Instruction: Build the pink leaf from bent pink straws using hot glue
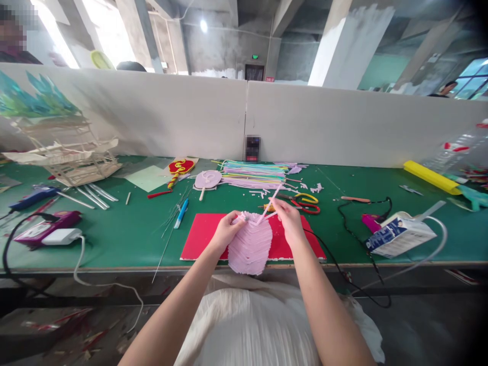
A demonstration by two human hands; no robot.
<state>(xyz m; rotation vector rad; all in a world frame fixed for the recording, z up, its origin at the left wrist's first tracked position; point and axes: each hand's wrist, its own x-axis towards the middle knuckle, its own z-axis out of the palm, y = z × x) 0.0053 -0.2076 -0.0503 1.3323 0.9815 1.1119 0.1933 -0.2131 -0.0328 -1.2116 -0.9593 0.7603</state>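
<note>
My left hand point(226, 233) pinches the upper left edge of a pale pink oval piece point(250, 249) covered in slanting rows of strips. The oval's lower end hangs over the table's front edge. In my right hand point(288, 219), thumb and fingers close on a thin pink strip point(263, 218) that meets the oval near its top. Beneath both hands lies a red board point(202, 233). Just beyond my right hand are scissors with red handles point(309, 207) and a tool with yellow handles point(307, 198).
A bundle of coloured strips point(251, 175) lies behind the board, beside a pink round fan-like piece point(208, 179). To the left are a blue pen-like tool point(182, 212), a power strip point(46, 229) and a stick-built model point(72, 157). A carton point(400, 234) and cables stand right.
</note>
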